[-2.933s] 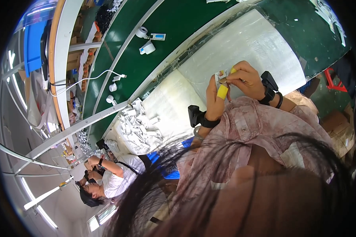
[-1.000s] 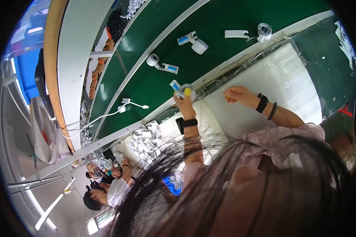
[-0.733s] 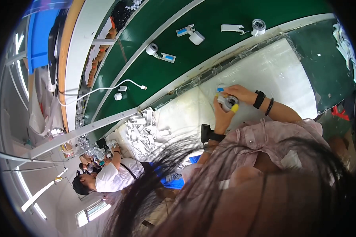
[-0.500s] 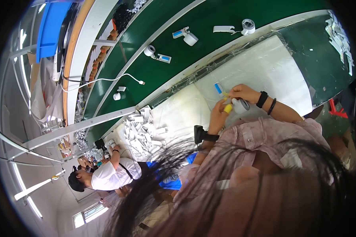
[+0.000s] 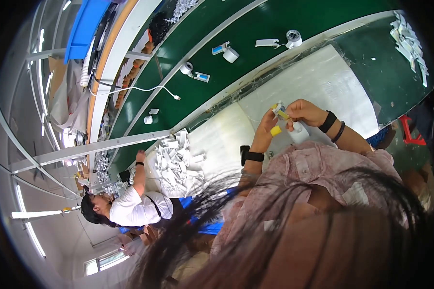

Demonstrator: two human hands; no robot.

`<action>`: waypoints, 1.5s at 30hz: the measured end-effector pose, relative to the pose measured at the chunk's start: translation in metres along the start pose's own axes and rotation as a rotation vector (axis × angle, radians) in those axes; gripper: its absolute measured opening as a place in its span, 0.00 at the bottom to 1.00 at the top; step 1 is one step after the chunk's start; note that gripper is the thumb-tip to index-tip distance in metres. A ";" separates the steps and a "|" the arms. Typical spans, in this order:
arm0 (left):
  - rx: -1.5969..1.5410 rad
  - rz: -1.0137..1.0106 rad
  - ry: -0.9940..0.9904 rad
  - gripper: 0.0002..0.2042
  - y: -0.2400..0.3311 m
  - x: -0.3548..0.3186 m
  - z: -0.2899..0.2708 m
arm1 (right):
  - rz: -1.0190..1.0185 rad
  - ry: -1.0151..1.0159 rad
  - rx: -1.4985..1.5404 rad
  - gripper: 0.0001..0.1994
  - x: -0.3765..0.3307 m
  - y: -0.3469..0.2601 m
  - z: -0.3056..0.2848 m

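Note:
My left hand [image 5: 264, 131] and my right hand [image 5: 307, 114] meet above the white work mat [image 5: 323, 77]. Between their fingertips is a small whitish part with yellow strips [image 5: 279, 111], which both hands grip. A yellow cover [image 5: 275, 131] sits at the tip of my left thumb. Just below my right hand is a white rounded housing [image 5: 300, 133], close to my clothes; whether fingers support it I cannot tell. The details of the small part are partly hidden by fingers.
A heap of white plastic parts [image 5: 176, 164] lies left of the mat. On the green belt [image 5: 217, 82] rest several white lamp-like units [image 5: 230, 54]. More white strips [image 5: 410, 45] lie far right. A metal post [image 5: 96, 149] crosses at left; a co-worker [image 5: 135, 207] sits beyond.
The small part has been turned and lifted slightly, its blue face now out of sight. The white housing has rotated beneath my right hand. The co-worker's arm has stretched toward the belt.

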State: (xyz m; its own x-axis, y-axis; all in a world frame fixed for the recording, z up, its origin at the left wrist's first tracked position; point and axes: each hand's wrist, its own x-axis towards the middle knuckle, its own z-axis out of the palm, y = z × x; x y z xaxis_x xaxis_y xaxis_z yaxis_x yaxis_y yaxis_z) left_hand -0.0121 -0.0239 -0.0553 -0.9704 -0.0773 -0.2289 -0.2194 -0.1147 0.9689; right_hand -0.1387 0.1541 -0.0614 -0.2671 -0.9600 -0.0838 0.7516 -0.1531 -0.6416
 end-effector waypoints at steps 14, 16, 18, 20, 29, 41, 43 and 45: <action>0.580 -0.127 -0.130 0.20 0.061 -0.010 0.009 | 0.168 -0.188 -0.336 0.07 -0.024 -0.022 0.013; 0.662 -0.085 -0.123 0.21 0.067 -0.016 0.016 | 0.051 -0.053 -0.863 0.06 -0.027 -0.026 0.020; 0.744 -0.043 -0.118 0.22 0.068 -0.019 0.019 | -0.198 0.141 -1.170 0.06 -0.028 -0.018 0.027; 0.176 -0.233 -0.134 0.20 0.067 -0.020 0.021 | -0.453 0.354 -1.463 0.06 -0.027 -0.015 0.033; -0.253 -0.136 0.104 0.14 0.068 -0.013 0.045 | -0.923 0.635 -1.256 0.07 -0.018 -0.002 0.038; -0.299 -0.124 0.147 0.15 0.065 -0.007 0.047 | -0.841 0.552 -1.189 0.09 -0.025 -0.006 0.043; -0.331 -0.146 0.160 0.15 0.067 -0.007 0.048 | -0.913 0.561 -1.185 0.08 -0.024 -0.006 0.042; -0.362 -0.165 0.174 0.15 0.069 -0.006 0.050 | -0.940 0.543 -1.188 0.08 -0.025 -0.007 0.042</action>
State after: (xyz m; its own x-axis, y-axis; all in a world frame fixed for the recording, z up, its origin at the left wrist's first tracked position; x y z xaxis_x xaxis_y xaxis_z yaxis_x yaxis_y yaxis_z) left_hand -0.0264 0.0178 0.0173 -0.8869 -0.1908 -0.4206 -0.2908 -0.4770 0.8294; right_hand -0.1118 0.1691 -0.0231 -0.7073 -0.4035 0.5805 -0.5951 -0.1034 -0.7970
